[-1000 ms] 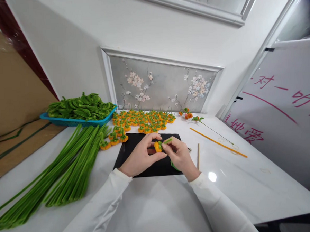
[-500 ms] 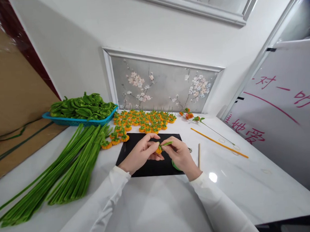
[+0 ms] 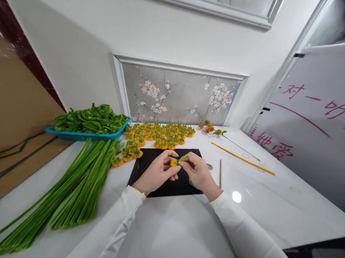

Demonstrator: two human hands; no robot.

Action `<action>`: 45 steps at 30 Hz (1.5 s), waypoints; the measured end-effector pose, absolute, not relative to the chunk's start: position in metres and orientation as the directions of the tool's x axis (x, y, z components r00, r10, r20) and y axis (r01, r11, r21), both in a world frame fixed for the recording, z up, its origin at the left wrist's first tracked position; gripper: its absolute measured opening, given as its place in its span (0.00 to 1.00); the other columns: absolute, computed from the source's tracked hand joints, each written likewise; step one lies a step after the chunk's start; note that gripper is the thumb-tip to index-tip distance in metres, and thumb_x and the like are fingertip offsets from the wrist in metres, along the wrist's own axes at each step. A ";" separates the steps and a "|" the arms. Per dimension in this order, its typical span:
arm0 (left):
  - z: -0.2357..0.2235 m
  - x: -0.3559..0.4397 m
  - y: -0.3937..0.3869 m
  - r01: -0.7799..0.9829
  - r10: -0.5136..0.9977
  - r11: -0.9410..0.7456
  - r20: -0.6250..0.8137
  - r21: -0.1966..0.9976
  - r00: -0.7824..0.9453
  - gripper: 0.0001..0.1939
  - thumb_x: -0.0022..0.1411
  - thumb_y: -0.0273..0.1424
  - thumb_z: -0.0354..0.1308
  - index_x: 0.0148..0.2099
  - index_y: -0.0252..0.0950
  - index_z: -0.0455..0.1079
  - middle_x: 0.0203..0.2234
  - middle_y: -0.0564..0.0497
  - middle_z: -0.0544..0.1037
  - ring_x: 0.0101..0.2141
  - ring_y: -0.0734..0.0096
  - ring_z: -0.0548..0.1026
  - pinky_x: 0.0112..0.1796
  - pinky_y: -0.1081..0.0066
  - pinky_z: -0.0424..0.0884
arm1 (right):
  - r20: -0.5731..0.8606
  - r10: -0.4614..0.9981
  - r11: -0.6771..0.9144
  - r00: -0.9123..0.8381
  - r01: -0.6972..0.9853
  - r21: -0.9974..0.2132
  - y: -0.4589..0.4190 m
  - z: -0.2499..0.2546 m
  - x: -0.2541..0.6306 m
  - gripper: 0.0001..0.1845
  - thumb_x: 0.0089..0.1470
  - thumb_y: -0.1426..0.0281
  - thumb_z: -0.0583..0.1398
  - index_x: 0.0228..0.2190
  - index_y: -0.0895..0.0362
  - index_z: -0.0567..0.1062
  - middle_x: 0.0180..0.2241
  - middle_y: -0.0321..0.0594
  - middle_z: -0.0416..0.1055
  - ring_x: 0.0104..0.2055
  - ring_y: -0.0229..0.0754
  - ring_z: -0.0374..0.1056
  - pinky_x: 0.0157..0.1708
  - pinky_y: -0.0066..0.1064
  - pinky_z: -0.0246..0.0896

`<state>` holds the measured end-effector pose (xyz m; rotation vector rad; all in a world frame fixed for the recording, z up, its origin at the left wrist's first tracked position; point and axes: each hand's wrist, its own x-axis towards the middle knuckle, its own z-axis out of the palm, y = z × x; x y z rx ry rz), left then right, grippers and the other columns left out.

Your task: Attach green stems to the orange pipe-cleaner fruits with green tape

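Over the black mat (image 3: pixel 164 189), my left hand (image 3: pixel 159 171) is closed round a small orange pipe-cleaner flower (image 3: pixel 173 163), its head facing left. My right hand (image 3: pixel 198 172) pinches a short green pipe-cleaner piece (image 3: pixel 185 158) at the flower's green base; whether the two are joined is hidden by the fingertips. Partly under my right hand lies a green round object (image 3: pixel 193 184), too covered to name. Many similar orange flowers with green stems (image 3: pixel 161 135) stand in rows behind the mat.
At left, long green pipe cleaners (image 3: pixel 74 188) lie bundled below a blue tray (image 3: pixel 103 137) of green leaf shapes (image 3: pixel 92 119). To the right are a thin wooden stick (image 3: pixel 220 173), an orange pipe cleaner (image 3: pixel 243 158) and a finished flower stem (image 3: pixel 239 145). A framed panel (image 3: pixel 182 92) backs the table.
The orange flower has turned and shows more of its head, to the left of my fingers. My left fingers have curled in closer round it; my right hand keeps its pinch.
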<state>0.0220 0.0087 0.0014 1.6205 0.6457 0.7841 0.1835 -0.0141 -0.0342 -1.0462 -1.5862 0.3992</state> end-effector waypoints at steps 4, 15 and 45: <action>0.005 0.021 0.007 -0.026 0.771 -0.083 0.081 0.996 0.632 0.16 0.60 0.38 0.55 0.47 0.38 0.58 0.22 0.57 0.69 0.23 0.77 0.69 0.26 0.75 0.66 | 0.600 0.800 0.556 0.011 0.361 -0.749 -0.015 -0.033 0.184 0.07 0.55 0.69 0.56 0.27 0.56 0.72 0.27 0.37 0.68 0.28 0.37 0.64 0.27 0.28 0.61; 0.007 0.023 0.004 -0.046 0.807 -0.070 0.084 0.996 0.584 0.12 0.58 0.40 0.56 0.40 0.37 0.64 0.34 0.53 0.69 0.34 0.74 0.70 0.36 0.73 0.70 | 0.553 0.831 0.515 0.052 0.302 -0.802 -0.014 -0.040 0.176 0.06 0.54 0.69 0.57 0.28 0.56 0.72 0.27 0.37 0.70 0.28 0.38 0.66 0.28 0.29 0.63; 0.002 0.020 0.008 0.278 0.830 -0.273 0.080 0.921 0.552 0.04 0.52 0.27 0.55 0.33 0.34 0.66 0.17 0.55 0.72 0.22 0.72 0.73 0.23 0.76 0.66 | 0.658 0.742 0.619 -0.126 0.507 -0.601 -0.021 -0.030 0.181 0.10 0.55 0.78 0.54 0.32 0.55 0.74 0.30 0.39 0.70 0.32 0.39 0.66 0.34 0.30 0.61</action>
